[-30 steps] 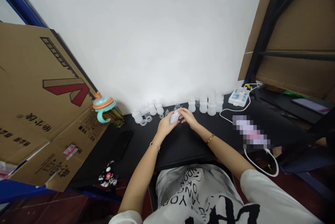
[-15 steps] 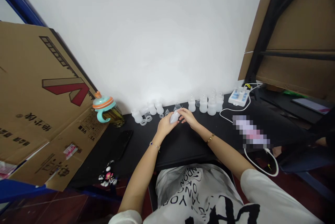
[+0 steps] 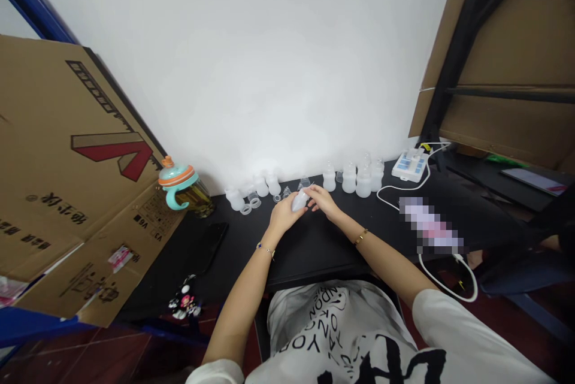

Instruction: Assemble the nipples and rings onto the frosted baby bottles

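Observation:
Both my hands meet over the far middle of the black table (image 3: pixel 314 246). My left hand (image 3: pixel 284 214) is wrapped round a small translucent white bottle (image 3: pixel 299 199), which lies tilted with its end toward the right. My right hand (image 3: pixel 322 200) has its fingers closed on that end of the same bottle. Just behind them lie small clear rings and caps (image 3: pixel 250 205). A row of similar white bottles (image 3: pixel 357 178) stands upright by the wall to the right, and a few more bottles (image 3: pixel 260 185) stand to the left.
A teal and orange sippy cup (image 3: pixel 185 190) stands at the back left beside a big cardboard box (image 3: pixel 67 180). A dark phone (image 3: pixel 211 241) lies on the left of the table. A white power strip (image 3: pixel 409 165) with cable sits at the back right.

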The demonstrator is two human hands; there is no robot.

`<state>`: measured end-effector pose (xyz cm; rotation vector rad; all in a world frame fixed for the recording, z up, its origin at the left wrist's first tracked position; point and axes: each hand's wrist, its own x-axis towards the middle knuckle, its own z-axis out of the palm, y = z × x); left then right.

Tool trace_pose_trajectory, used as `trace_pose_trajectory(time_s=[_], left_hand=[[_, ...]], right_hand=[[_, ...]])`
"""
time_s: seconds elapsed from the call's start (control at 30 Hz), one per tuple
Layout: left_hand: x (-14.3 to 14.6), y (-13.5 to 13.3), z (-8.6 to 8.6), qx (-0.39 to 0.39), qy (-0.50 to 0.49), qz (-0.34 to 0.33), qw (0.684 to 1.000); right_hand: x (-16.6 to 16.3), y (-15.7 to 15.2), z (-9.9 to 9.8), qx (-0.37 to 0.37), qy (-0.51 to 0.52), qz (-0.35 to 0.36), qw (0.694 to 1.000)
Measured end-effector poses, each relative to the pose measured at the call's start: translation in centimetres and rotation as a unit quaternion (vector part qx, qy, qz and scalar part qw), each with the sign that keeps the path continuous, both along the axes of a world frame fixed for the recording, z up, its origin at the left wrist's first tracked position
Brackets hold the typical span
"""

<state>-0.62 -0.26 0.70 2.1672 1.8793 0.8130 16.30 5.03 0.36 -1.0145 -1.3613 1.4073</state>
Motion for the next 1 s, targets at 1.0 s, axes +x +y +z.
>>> trace_pose_trajectory(time_s=[1.0], left_hand=[[-0.14, 0.06, -0.28, -0.003, -0.009, -0.018, 1.000]], right_hand=[[-0.19, -0.12, -0.12, -0.004, -0.019, -0.009, 1.000]])
